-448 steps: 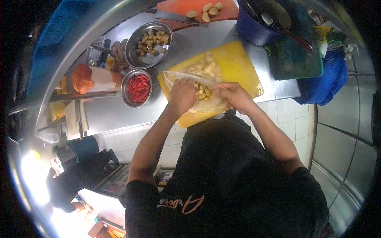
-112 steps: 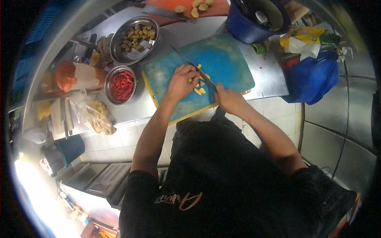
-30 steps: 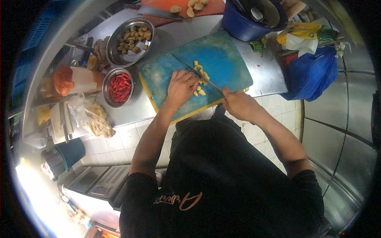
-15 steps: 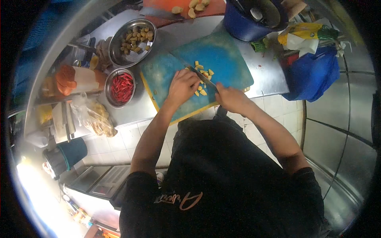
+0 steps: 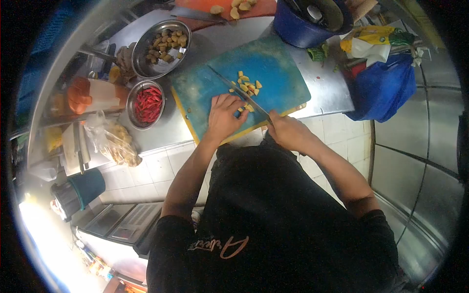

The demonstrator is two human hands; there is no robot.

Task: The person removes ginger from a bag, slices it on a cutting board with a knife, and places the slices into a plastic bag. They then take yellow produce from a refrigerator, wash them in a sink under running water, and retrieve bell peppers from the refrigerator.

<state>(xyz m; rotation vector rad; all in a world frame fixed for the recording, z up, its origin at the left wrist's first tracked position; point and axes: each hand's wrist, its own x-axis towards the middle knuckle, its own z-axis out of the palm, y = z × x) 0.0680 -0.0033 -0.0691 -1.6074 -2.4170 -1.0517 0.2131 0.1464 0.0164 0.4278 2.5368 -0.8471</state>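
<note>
My right hand is closed round the handle of a long knife, whose blade slants up and left across the blue-green cutting board. Just left of the blade, my left hand has its fingers curled over small yellow pieces, partly hidden beneath them. More cut yellow pieces lie in a loose group beyond the blade. A yellow board shows along the edge under the blue-green one.
To the left stand a steel bowl of brownish chunks, a smaller bowl of red chillies and a plastic bag of pale pieces. A blue pot and an orange board are at the back.
The blue-green board now covers the yellow one, and the bag has moved to the left side. Since the latest earlier frames, more cut pieces lie beyond the blade and my left hand has shifted slightly nearer me.
</note>
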